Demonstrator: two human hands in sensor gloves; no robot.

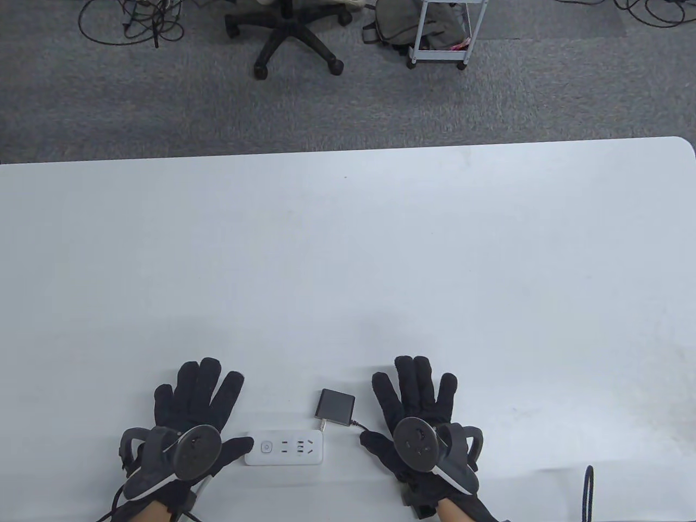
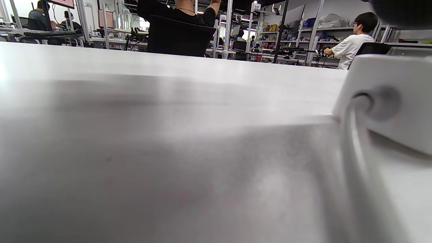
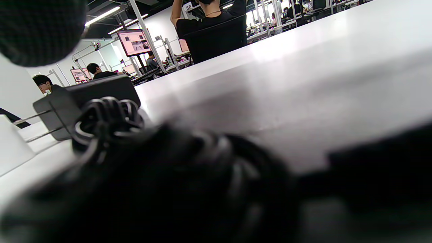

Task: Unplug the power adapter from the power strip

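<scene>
Table view: the power adapter (image 1: 336,407) lies on the tabletop (image 1: 348,261) just beyond the power strip (image 1: 284,448), prongs free of the sockets, so removal looks done. My left hand (image 1: 187,416) and right hand (image 1: 418,413) rest flat, each grip released.

**Adapter out of the strip, lying beside it**

I see the power strip (image 1: 284,448), a white rounded bar, lying flat near the table's front edge with its long side running left to right. Its top face shows a round button at the left end and socket slots to the right; its white cord leaves from the left end. The power adapter (image 1: 336,406), a dark grey flat square block, lies just beyond the strip's right end, unplugged, its metal prongs pointing toward the strip's far right corner. I cannot tell whether the prongs touch it. A black cable runs from the adapter's right side.
</scene>
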